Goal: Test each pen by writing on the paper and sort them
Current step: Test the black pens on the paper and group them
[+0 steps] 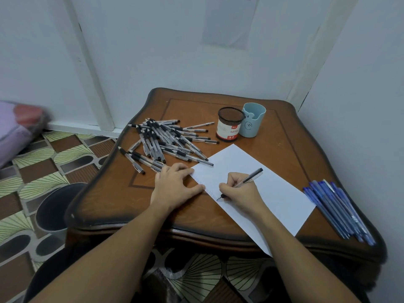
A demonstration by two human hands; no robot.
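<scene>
You're writing: your right hand (238,191) pinches a clear, black-capped pen (242,182), its tip on the left edge of the paper (262,193).
Your left hand (175,184) lies flat with its fingers spread, pressing the paper's left corner onto the glossy wooden table (109,193). Left of the paper sprawls a loose pile (166,141) of clear pens. Beyond the paper a black mesh cup (229,125) touches a smooth blue cup (252,119); I can't tell their contents. Right of the paper, blue pens (338,211) lie side by side.

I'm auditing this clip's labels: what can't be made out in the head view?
Head view:
- Marks on the white paper sheet near the clear black-tipped pen: too small.
- Contents of black mesh cup and pale blue plastic cup: hidden by their walls.
- Grey wall notice: blurred, cut by top edge.
</scene>
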